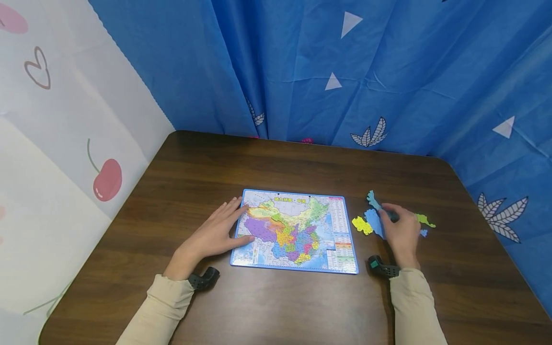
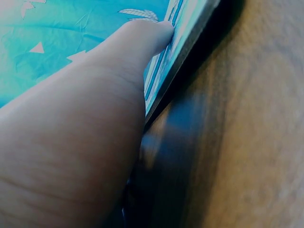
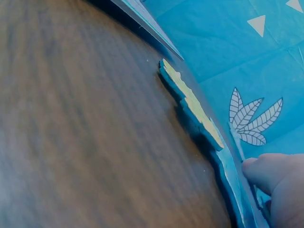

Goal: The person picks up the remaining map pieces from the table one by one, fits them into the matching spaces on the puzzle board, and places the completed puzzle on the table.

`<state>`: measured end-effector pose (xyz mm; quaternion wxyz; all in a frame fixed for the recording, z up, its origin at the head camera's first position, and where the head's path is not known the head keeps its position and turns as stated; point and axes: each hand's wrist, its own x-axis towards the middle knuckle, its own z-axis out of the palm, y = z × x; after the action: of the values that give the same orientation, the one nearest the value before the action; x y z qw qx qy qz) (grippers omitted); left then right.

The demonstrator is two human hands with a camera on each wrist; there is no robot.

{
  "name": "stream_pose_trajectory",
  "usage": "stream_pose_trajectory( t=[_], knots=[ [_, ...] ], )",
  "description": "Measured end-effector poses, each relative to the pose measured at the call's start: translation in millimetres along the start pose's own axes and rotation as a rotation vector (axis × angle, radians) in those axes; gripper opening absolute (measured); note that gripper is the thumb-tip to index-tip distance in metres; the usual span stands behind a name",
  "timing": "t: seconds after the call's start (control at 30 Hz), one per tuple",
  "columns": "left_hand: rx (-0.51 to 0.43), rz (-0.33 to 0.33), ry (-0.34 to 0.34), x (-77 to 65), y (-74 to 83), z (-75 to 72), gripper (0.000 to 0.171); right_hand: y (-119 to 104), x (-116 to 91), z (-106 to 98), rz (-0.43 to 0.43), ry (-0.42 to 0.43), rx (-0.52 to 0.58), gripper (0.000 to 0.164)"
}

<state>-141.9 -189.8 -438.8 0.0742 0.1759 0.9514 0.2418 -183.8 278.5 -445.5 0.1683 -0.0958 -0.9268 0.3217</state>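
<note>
On the table lies a puzzle board (image 1: 276,239) printed with a colourful map of China. My left hand (image 1: 217,232) rests at its left edge, fingers extended and the thumb lying on the board. To the right of the board, my right hand (image 1: 401,232) pinches a teal puzzle piece (image 1: 372,197) between thumb and fingers; the right wrist view shows the thumb (image 3: 266,171) against its thin, raised edge. Beneath and beside this hand lie a blue puzzle piece (image 1: 374,222) and a yellow puzzle piece (image 1: 361,225), the blue one partly hidden by the hand.
Just right of the right hand lie a green puzzle piece (image 1: 425,220) and a small blue piece (image 1: 424,233). The dark wooden table (image 1: 302,306) meets a blue curtain (image 1: 302,96) at the back and a white patterned sheet (image 1: 64,143) on the left.
</note>
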Motion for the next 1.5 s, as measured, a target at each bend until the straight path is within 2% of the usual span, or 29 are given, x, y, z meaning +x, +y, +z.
stream_pose_trajectory(
  t=[0.13,0.37,0.67,1.27,1.5],
  knots=[
    [0.000,0.000,0.000,-0.1,0.5,-0.2,0.091,0,1,1,0.004,0.022,-0.011,0.034],
    [-0.002,0.002,-0.002,0.2,1.1,-0.9,0.091,-2,-1,1,0.029,0.001,-0.002,0.038],
    [0.006,-0.002,-0.004,0.5,-0.1,0.2,0.091,-6,-3,1,-0.020,-0.007,0.005,0.036],
    [0.018,0.009,0.002,0.7,-0.7,0.5,0.091,-15,-4,7,-0.134,0.032,0.016,0.029],
    [0.012,0.008,0.000,0.6,-0.2,0.2,0.091,-18,-5,10,-0.148,0.034,0.017,0.028]
  ],
)
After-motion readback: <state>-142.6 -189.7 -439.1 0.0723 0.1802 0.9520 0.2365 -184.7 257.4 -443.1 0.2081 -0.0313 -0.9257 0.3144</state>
